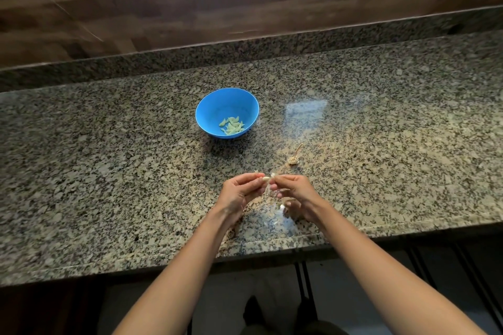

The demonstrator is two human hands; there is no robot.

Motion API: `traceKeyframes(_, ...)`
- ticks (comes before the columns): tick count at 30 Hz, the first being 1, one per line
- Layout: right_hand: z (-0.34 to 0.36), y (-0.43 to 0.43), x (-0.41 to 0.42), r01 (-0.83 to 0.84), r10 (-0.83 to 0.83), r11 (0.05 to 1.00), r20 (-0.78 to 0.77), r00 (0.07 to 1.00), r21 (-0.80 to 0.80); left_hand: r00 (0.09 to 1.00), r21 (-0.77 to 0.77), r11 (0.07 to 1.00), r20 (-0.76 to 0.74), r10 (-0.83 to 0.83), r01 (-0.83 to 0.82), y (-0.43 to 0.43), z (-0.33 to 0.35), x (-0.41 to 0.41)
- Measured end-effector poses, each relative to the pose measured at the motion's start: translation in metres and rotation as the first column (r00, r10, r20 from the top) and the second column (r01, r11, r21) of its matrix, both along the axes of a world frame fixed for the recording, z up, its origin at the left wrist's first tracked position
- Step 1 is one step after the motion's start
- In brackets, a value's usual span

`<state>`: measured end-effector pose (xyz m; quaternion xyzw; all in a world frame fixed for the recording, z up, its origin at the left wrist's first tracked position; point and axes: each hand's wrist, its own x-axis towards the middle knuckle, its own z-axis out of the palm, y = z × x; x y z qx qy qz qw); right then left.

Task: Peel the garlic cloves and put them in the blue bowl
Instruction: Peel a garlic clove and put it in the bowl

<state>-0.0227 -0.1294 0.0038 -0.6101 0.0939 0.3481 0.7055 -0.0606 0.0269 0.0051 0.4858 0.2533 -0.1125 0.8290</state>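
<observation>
A blue bowl stands on the granite counter, with several peeled garlic cloves lying in its bottom. Nearer to me, my left hand pinches a small pale garlic clove at its fingertips. My right hand meets it from the right, and its fingertips pinch a thin strip of papery skin at the clove's end. Both hands hover just above the counter, about a hand's length in front of the bowl.
A bare garlic stem with its root base lies on the counter right of the hands. Scraps of pale skin lie under my right hand. A raised granite ledge and a wooden wall run along the back. The counter's front edge is close below my wrists.
</observation>
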Motion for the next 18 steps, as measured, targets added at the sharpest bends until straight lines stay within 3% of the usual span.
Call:
traceKeyframes(4, -0.006, -0.004, -0.004, 0.089, -0.044, 0.958, 0.169, 0.985, -0.271, 0.998, 0.140, 0.989, -0.029, 0.049, -0.044, 0.001, -0.004, -0.004)
traceKeyframes(8, -0.013, -0.002, -0.007, 0.079, 0.090, 0.864, 0.308, 0.947, -0.497, 0.998, 0.262, 0.964, -0.035, 0.044, -0.033, 0.000, -0.008, -0.006)
traceKeyframes(13, -0.011, 0.001, -0.010, -0.021, 0.145, 0.941, 0.346, 0.927, -0.339, 0.998, 0.306, 0.951, -0.054, -0.019, 0.034, -0.007, -0.006, -0.005)
traceKeyframes(16, -0.012, 0.000, -0.013, 0.064, 0.057, 0.947, 0.361, 0.931, -0.315, 0.999, 0.313, 0.949, -0.049, -0.018, 0.033, -0.011, -0.005, -0.005)
traceKeyframes(18, -0.015, -0.002, -0.012, 0.119, 0.017, 0.935, 0.376, 0.926, -0.334, 1.000, 0.448, 0.894, -0.026, 0.001, 0.010, -0.011, -0.007, -0.004)
